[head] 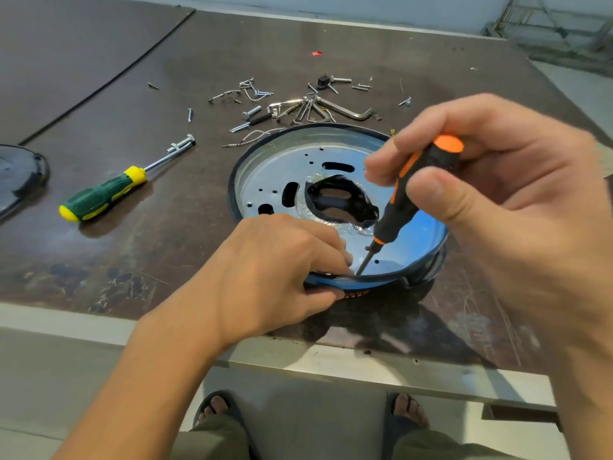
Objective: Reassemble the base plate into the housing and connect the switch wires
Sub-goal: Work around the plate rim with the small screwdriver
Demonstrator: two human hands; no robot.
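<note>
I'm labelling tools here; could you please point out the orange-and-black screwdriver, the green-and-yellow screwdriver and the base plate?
orange-and-black screwdriver (396, 210): head view, on its black handle.
green-and-yellow screwdriver (99, 196): head view, on its green handle.
base plate (275, 170): head view, bare metal left of the central hole.

A worn dark-brown worktable (99, 260) stands on pale floor (49, 376), a metal rack (547, 28) behind.

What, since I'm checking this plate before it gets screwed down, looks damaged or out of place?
The central opening of the base plate has a ragged, irregular edge with crinkled metal around it, unlike the neat punched slots. Beyond it, screws and hex keys lie scattered loose on the table.
</note>
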